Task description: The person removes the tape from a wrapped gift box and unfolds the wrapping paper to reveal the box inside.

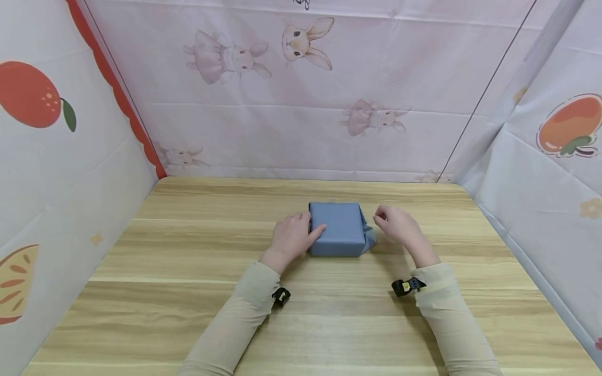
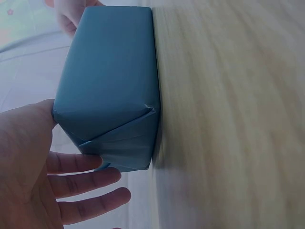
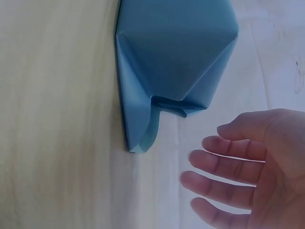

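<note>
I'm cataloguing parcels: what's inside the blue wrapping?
The blue wrapping hides its contents; only its boxy shape shows. Near the right hand, folded flaps stick out, but no contents show.

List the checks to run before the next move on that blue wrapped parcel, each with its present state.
1. Parcel resting on the table: ok.
2. Left hand touching the parcel: ok, thumb on its top.
3. Left-end flap folded over: ok.
4. Left end taped: cannot tell.
5. Right-end flaps folded flat: not ok, they stick out.
6. Right hand touching those flaps: not ok, it is empty and apart from them.
</note>
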`<state>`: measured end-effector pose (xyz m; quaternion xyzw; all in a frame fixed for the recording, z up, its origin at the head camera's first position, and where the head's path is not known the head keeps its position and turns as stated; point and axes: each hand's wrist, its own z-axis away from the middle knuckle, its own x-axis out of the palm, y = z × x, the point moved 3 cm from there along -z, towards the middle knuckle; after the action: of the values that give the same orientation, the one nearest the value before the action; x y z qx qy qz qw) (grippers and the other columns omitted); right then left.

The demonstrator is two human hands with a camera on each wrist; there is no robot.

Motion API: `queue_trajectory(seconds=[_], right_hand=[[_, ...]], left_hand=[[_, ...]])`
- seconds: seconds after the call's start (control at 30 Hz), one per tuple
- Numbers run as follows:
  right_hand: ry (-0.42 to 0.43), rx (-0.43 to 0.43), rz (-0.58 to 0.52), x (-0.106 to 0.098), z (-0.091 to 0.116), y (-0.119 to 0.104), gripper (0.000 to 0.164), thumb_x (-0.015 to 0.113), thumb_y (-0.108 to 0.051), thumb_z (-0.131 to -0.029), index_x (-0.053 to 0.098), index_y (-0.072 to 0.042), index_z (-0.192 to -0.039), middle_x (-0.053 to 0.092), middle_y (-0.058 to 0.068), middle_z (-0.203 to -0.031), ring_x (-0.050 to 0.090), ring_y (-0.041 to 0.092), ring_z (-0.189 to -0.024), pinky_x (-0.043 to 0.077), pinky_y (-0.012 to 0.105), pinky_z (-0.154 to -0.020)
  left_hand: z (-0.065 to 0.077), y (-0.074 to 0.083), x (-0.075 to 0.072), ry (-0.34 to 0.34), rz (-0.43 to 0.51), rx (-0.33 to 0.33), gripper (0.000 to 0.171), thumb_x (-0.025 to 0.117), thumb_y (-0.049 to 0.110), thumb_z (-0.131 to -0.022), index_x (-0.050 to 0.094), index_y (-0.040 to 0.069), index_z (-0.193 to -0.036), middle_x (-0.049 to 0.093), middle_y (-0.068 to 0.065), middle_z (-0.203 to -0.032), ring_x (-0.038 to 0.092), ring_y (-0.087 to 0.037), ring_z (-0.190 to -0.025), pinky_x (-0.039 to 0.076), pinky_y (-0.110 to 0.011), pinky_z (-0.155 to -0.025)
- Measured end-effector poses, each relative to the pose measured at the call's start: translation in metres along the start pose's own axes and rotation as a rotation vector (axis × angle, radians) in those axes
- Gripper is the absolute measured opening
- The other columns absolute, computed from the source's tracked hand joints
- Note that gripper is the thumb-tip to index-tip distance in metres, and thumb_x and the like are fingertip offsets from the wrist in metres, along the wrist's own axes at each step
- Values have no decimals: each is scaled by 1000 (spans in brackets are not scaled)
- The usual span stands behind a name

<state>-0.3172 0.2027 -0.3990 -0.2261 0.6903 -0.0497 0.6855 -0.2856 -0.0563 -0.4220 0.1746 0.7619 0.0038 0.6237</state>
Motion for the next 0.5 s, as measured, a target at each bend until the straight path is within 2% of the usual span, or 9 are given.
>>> queue_trajectory(seconds=[0.5], right_hand=[[58, -26, -14, -7, 0, 3, 24, 52, -18, -99, 67, -1, -104, 70, 17, -98, 65, 30, -88, 51, 47, -78]], left_hand=[[1, 2, -3, -3, -1, 8, 53, 43, 61, -97, 59, 11, -99, 65, -6, -87, 63, -24, -75, 49, -38, -63]])
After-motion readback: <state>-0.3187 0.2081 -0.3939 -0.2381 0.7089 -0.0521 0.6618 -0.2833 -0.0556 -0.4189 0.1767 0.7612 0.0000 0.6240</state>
